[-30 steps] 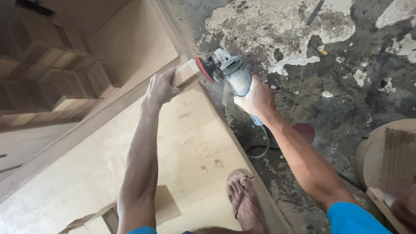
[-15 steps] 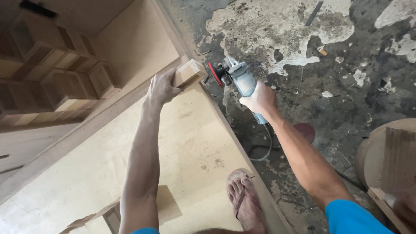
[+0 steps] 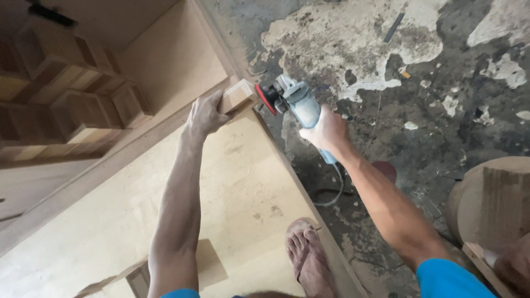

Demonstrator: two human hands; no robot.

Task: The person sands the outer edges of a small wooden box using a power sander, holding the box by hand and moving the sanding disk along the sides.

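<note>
My left hand (image 3: 205,114) grips a small pale wooden block (image 3: 238,95) at the corner of a large plywood cabinet panel (image 3: 110,221). My right hand (image 3: 326,131) holds a blue angle grinder (image 3: 301,106) by its body. The grinder's red sanding disc (image 3: 266,98) is pressed against the right end of the block. A black cord (image 3: 331,190) runs from the grinder down onto the floor.
My foot in a sandal (image 3: 306,256) rests on the panel's edge. Wooden box compartments (image 3: 72,105) lie at the upper left. The stained concrete floor (image 3: 419,72) spreads to the right, with a round wooden piece (image 3: 491,201) at the right edge.
The grinder had pulled away from the block half a second ago; now its disc is back against the block's end. My left hand keeps its grip.
</note>
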